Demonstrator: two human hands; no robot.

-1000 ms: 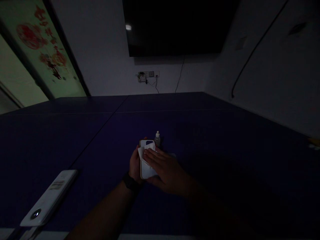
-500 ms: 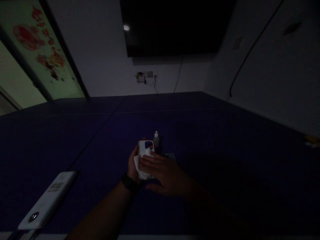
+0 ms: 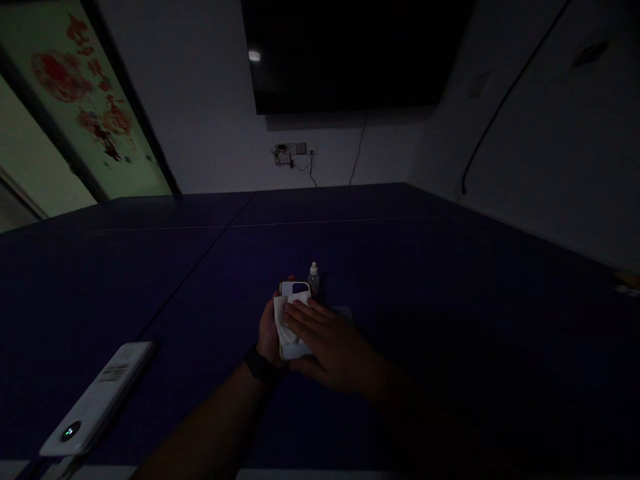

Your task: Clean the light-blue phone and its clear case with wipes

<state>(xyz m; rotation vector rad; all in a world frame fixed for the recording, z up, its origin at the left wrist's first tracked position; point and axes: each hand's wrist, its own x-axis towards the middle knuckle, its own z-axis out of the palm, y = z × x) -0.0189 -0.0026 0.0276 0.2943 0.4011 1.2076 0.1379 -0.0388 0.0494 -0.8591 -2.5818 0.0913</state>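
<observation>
Table (image 3: 450,280): I see dark blue, dimly lit.
Remote (image 3: 97,400): white, at my 8 o'clock.
Right hand (image 3: 327,340): presses white cloth (image 3: 284,319) flat onto phone case (image 3: 293,291).
Left hand (image 3: 269,333): grips case's left edge.
Dropper bottle (image 3: 313,276): upright, just past the case at 12 o'clock.

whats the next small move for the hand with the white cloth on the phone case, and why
Probably slide the right hand and the white cloth up toward the camera cutout end. The cloth covers only the lower part of the phone case, which the left hand grips from the side; the top edge shows bare beside the small bottle.
</observation>
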